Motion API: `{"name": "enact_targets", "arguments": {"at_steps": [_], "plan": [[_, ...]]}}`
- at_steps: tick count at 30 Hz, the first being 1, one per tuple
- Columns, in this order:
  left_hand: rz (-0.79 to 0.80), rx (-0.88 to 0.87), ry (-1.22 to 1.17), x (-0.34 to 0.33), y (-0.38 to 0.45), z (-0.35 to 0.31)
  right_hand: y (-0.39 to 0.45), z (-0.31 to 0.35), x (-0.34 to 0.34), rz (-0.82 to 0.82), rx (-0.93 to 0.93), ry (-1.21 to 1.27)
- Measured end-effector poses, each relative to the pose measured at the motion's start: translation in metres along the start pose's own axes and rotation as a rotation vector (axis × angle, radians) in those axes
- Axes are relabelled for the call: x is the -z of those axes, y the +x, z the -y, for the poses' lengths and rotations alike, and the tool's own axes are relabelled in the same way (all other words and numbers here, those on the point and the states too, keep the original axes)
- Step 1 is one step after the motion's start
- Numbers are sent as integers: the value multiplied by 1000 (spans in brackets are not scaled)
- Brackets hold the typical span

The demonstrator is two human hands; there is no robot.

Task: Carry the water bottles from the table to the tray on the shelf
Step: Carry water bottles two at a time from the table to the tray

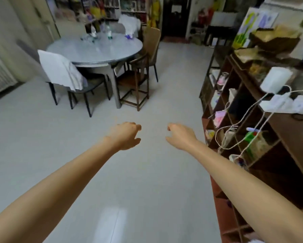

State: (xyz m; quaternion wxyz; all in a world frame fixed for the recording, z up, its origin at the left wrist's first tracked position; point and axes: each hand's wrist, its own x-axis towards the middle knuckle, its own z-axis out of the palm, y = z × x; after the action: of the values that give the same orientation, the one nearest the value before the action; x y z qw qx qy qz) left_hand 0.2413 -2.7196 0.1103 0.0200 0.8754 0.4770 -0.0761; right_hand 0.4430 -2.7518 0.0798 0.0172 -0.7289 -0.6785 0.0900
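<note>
Two hands, both empty, extend fwd over bare floor: left hand (125, 135) and right hand (179, 135), fingers loosely curled, nothing gripped, approx. level w/ each other. Beside the right arm runs a dark wooden shelf unit (252, 130) w/ open cubbies, white cables and misc. clutter on top; the tray is not identifiable in this view, too blurred/cluttered to confirm. Ahead and to the left, well apart from both hands, stands a round grey table (101, 53) w/ chairs around it, one draped w/ a white cloth (61, 71). Water bottles (109, 33) sit on the far part of the tabletop: at least two stand upright, long axis vertical, clear bodies, one w/ a greenish label; further clear items near them look like bottles lying down, but blur prevents a count. Key relation: bottles lie fwd and left of the hands, so the left hand is marginally nearer, though neither is within reach. Judgement: current step is the approach leg, no bottle yet in hand; next action req. walking to the table before any grasp, then taking an upright bottle from the side, round the body.
</note>
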Motion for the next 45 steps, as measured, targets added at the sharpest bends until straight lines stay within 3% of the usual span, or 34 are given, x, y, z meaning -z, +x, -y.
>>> {"name": "enact_targets", "arguments": {"at_steps": [6,8,14,21,36,45], "plan": [[-3,177,-56,8,95,115,166,54,7,28,156,-39],[-12,307,-97,10,147,175,260,85,13,50,243,-47],[-9,453,-156,8,192,264,376,150,21,55,383,-77],[7,653,-222,-22,237,444,531,287,-5,115,582,-135],[140,794,-262,-58,316,850,827,606,-52,231,663,-115],[196,988,-236,-74,364,1120,1028,845,-85,279,888,-117]]}}
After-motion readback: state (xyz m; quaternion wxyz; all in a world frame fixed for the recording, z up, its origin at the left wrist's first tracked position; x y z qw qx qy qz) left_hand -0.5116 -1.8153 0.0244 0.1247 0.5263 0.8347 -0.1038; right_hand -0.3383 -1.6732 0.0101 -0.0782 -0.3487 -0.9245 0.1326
